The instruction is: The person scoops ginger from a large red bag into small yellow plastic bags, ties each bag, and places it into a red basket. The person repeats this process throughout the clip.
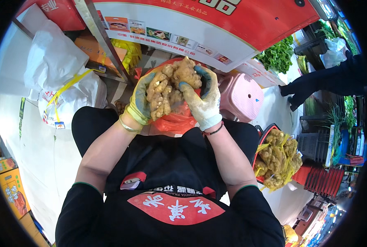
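Note:
In front of my lap, my left hand (140, 100), in a yellow and blue work glove, holds a knobbly ginger root (160, 95) along its left side. A bulkier ginger root (187, 73) sits against it at the upper right. My right hand (203, 98), in a white glove with blue fingertips, grips this second piece, thumb on the near side and fingers behind. Both pieces touch, so where one ends is hard to tell. Below them a red plastic bag (178, 120) spreads open between my knees; its contents are mostly hidden by the ginger and my hands.
A yellow net sack of ginger (276, 157) fills a red crate at my right. Beyond my right knee stands a pink plastic stool (243, 95). White sacks (69, 92) lean at the left beside a metal post (104, 40). Another person's legs (322, 77) show at far right.

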Motion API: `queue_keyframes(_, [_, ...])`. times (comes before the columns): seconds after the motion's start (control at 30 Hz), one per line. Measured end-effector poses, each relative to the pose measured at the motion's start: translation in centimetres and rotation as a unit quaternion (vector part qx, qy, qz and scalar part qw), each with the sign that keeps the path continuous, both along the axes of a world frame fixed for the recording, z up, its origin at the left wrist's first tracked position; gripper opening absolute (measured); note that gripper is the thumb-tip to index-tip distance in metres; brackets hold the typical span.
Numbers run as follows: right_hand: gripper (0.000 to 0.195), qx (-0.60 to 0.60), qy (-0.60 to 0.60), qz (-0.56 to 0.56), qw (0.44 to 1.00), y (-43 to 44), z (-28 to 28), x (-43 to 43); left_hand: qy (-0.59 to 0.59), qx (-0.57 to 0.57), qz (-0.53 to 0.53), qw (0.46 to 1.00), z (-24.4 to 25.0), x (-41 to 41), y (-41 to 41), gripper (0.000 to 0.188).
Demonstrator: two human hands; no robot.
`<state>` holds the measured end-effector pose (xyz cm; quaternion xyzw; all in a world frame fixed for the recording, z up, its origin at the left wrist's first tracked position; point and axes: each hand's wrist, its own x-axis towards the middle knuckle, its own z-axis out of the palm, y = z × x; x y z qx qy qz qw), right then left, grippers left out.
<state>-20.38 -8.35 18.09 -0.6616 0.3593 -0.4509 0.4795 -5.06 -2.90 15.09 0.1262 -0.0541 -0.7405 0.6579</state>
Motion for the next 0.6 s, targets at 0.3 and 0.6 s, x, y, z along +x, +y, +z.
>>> queue_keyframes(0.3, [0.045,-0.028,0.016,-0.078,0.996,-1.3,-0.2,0.6,-0.192,-0.061,0.053,0.978,-2.1,1.9,-0.4,0.037])
queue_keyframes(0.6, [0.032,0.254,-0.165,-0.045,0.952,-1.5,0.8,0.3,-0.016,-0.028,0.006,0.999,-3.2,2.1,-0.7,0.049])
